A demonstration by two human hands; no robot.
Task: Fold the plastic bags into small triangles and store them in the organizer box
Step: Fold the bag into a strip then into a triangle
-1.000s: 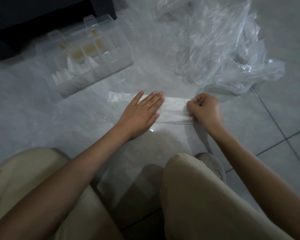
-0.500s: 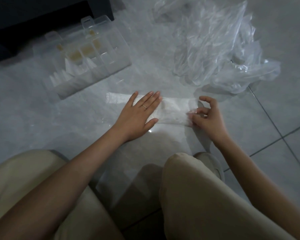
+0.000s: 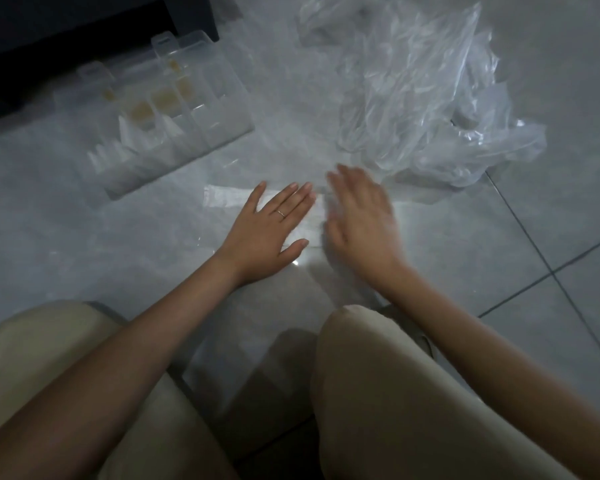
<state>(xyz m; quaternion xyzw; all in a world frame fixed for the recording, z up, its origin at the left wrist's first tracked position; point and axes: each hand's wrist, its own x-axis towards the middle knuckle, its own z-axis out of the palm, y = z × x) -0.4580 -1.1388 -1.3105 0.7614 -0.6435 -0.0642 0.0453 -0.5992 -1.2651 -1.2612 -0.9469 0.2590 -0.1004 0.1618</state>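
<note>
Two bent legs in beige trousers [image 3: 395, 393] fill the near part of the view, above a floor of large grey tiles [image 3: 499, 271] with dark joint lines on the right. In the far left corner stands a piece of black furniture [image 3: 66, 46].

At the far right lies a big loose pile of crumpled clear plastic bags [image 3: 430, 109]. At the far left, just in front of the black furniture, sits a clear plastic organizer box [image 3: 136, 178] with an open lid and many small compartments. Several small white folded triangles [image 3: 132, 140] stand in its near compartments, and some yellowish things are in the far ones; what these are, I cannot tell.

Between the box and the pile, in the middle of the floor, lies one clear plastic bag folded into a long flat strip [image 3: 229, 197]. It runs from left to right, and its left end sticks out beyond the hands.

The left hand [image 3: 267, 226] lies flat on the middle of the strip, palm down, with straight fingers close together and the thumb spread toward the near side. The right hand [image 3: 361, 220] is just beside it, over the right end of the strip, with fingers straight and holding nothing. This hand is blurred, so whether it touches the plastic I cannot tell.

A thin ring [image 3: 281, 213] is on one finger of the left hand.
</note>
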